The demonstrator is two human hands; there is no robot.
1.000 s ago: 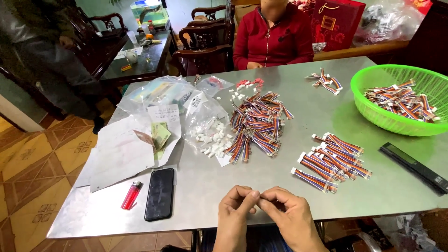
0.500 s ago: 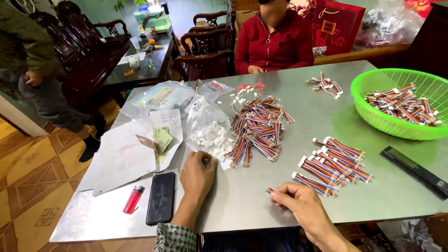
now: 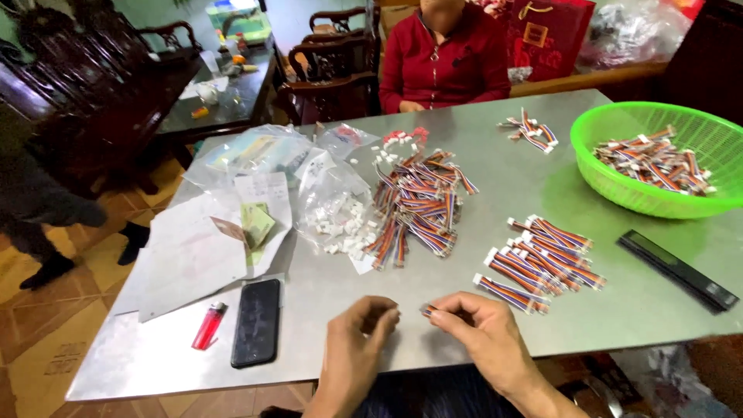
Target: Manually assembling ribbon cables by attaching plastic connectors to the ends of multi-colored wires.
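My right hand point(image 3: 480, 329) pinches the end of a short multi-coloured ribbon cable point(image 3: 428, 311) just above the metal table point(image 3: 325, 286) at its near edge. My left hand point(image 3: 357, 334) is close beside it, fingertips curled together; whatever sits between them is too small to see. Beyond the hands lie a heap of loose ribbon cables point(image 3: 418, 203) and an open clear bag of small white connectors point(image 3: 339, 220). To the right sits a stack of cables with white connectors fitted point(image 3: 542, 259).
A green basket point(image 3: 600, 166) of cables stands at the far right, a small bundle point(image 3: 530, 131) beyond. A black phone point(image 3: 257, 321), red lighter point(image 3: 209, 325) and papers point(image 3: 186, 251) lie left; a black bar point(image 3: 677, 271) lies right. A person in red point(image 3: 449, 66) sits opposite.
My left hand has drawn back from the bag of white connectors to the near edge. My right hand, with the cable, has moved left, and the two hands are close together again.
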